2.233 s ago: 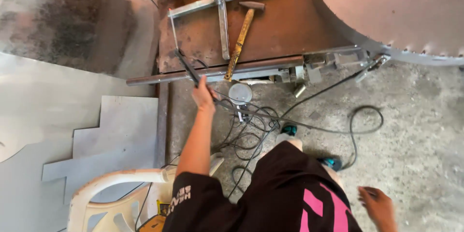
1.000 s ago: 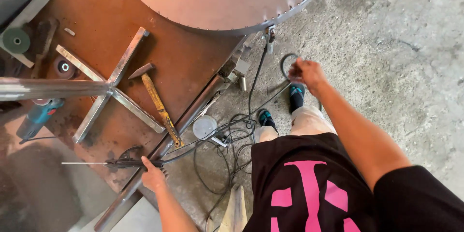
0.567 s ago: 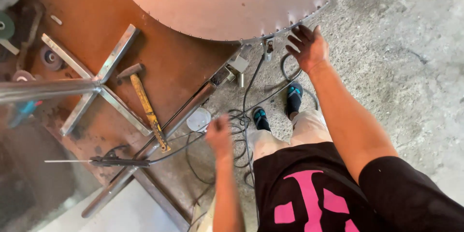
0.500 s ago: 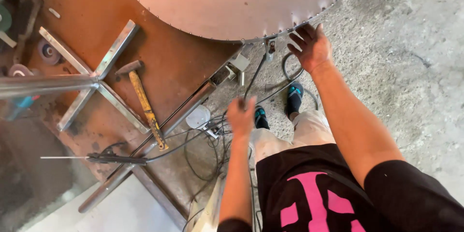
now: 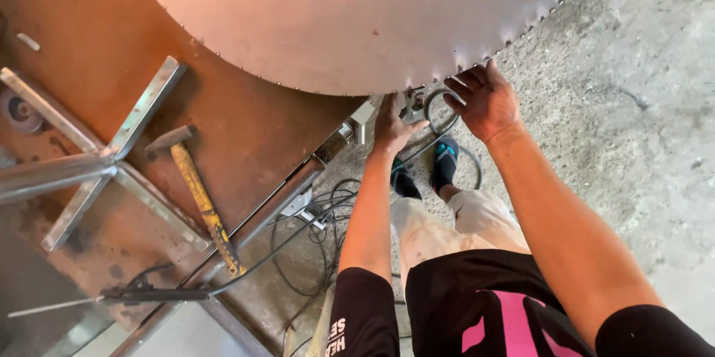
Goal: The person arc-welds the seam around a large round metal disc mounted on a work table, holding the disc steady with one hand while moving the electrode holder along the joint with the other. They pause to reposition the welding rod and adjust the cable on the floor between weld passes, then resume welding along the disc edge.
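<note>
A large round metal disc (image 5: 357,14) with a toothed rim lies over the rusty steel table (image 5: 89,44). My left hand (image 5: 391,128) reaches under the disc's near edge, its fingers curled on a small metal clamp (image 5: 412,106) beside a looped black cable (image 5: 439,96). My right hand (image 5: 488,100) lies with spread fingers against the toothed rim just right of the clamp and holds nothing. My legs and two dark shoes show below the hands.
A yellow-handled hammer (image 5: 199,201) lies on the table next to a cross of welded steel bars (image 5: 112,163). A welding electrode holder with its rod (image 5: 149,295) sits at the table's near edge. Tangled cables (image 5: 313,230) lie on the concrete floor (image 5: 640,141).
My left hand has let go of the electrode holder, which now lies on the table, and moved right to the clamp. My right hand has risen from the floor cable to the disc's rim.
</note>
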